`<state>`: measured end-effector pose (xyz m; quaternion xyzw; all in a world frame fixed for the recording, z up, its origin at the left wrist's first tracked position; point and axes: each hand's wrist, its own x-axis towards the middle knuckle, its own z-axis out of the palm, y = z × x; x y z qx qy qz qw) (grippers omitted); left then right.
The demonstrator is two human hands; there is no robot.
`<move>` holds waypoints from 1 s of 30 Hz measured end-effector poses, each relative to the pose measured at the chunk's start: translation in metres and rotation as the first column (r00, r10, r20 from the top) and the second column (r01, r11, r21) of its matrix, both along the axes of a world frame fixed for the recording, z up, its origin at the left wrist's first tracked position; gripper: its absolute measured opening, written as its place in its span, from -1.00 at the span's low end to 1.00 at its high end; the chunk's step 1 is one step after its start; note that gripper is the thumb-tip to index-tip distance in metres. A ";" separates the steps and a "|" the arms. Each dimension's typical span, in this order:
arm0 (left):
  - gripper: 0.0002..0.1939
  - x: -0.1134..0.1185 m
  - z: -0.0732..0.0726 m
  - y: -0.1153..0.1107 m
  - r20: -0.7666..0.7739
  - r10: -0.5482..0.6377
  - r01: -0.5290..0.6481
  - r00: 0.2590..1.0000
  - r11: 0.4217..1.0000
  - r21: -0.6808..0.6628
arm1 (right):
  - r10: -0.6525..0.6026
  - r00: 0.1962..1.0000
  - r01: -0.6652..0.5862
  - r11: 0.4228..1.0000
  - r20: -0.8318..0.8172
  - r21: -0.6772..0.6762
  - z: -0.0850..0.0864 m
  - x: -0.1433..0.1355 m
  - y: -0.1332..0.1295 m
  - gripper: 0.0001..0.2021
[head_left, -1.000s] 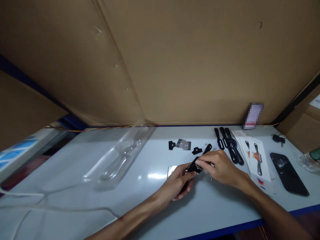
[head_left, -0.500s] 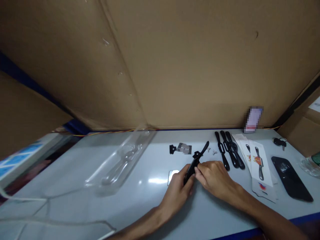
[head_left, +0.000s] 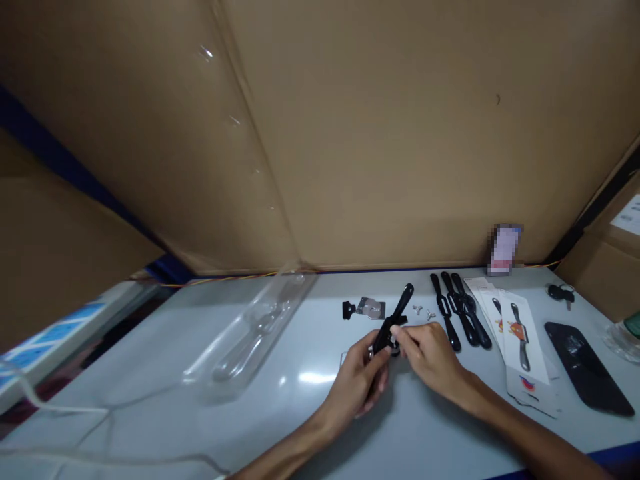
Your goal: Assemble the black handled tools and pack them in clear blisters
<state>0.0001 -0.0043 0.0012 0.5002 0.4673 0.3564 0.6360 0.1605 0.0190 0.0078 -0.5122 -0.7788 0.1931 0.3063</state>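
Observation:
My left hand (head_left: 357,375) is wrapped round the lower part of a black two-handled tool (head_left: 403,302), whose upper handle points up and to the right. My right hand (head_left: 430,353) pinches at the middle of the same tool; a small shiny part shows by its fingertips. Behind the hands lie a small black plate (head_left: 349,309) and a thin metal blade (head_left: 371,308). Two small silver wing-shaped pieces (head_left: 431,315) rest right of the tool. Farther right are several similar black tools (head_left: 446,312).
Clear plastic blister packaging (head_left: 253,330) lies at the left. To the right are printed cards (head_left: 520,333), a dark phone-shaped slab (head_left: 587,367), keys (head_left: 560,292) and a blurred upright phone (head_left: 504,250). Cardboard (head_left: 375,133) stands behind the table; white cables (head_left: 115,457) cross the front left.
The view has shifted, so the table sits slightly lower. The tool has turned in my left hand to show its middle, and my right fingers have moved onto its centre.

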 end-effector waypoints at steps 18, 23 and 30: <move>-0.66 -0.106 -0.019 0.097 -0.802 0.489 -0.143 0.342 0.871 0.470 | -0.219 0.962 0.151 0.924 0.163 0.353 0.005 0.041 0.033 -0.38; -0.60 -0.101 -0.011 0.086 -0.894 0.402 -0.042 0.196 0.915 0.402 | -0.260 0.942 0.180 0.925 0.212 0.336 0.006 0.047 0.038 -0.38; -0.57 -0.088 -0.004 0.075 -0.787 0.616 0.209 0.033 0.766 0.608 | -0.325 0.923 0.238 0.903 0.206 0.358 0.010 0.057 0.044 -0.45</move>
